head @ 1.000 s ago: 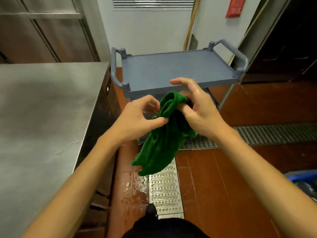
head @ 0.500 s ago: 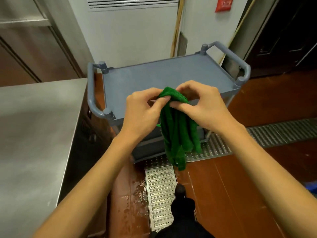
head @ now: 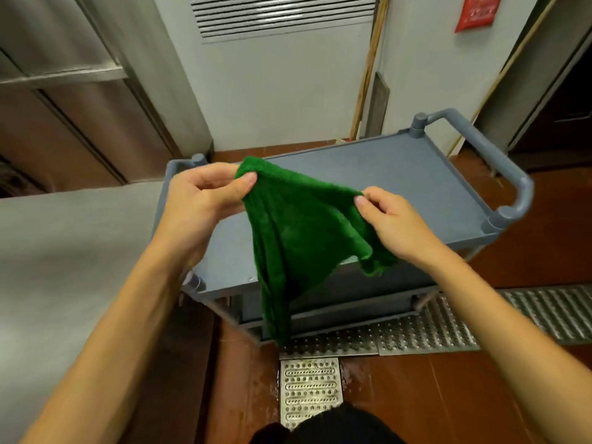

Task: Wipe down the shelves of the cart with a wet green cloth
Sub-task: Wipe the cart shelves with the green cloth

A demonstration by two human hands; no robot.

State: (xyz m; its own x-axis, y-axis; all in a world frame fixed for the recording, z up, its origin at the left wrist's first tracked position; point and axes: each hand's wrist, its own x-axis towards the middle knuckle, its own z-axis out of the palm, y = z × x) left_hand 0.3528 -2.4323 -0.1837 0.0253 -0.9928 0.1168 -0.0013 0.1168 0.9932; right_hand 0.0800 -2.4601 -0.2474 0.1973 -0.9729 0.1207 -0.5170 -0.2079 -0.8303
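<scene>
A grey-blue plastic cart (head: 400, 174) with tube handles at both ends stands right in front of me. Its top shelf is bare, and a lower shelf shows beneath. The green cloth (head: 301, 238) hangs spread above the near part of the top shelf, its long tail dropping past the cart's front edge. My left hand (head: 205, 200) pinches the cloth's upper left corner between thumb and fingers. My right hand (head: 394, 219) pinches the upper right edge. The cloth is stretched between both hands and hangs clear of the shelf.
A stainless steel counter (head: 64, 267) runs along my left, close to the cart's left handle. Metal drain grates (head: 416, 334) cross the wet red-brown floor (head: 448, 395) under and before the cart. A wall with a vent (head: 282, 14) and leaning wooden poles (head: 368, 68) stands behind.
I have stepped closer to the cart. My hands have moved apart, opening the bunched cloth out into a spread sheet above the top shelf.
</scene>
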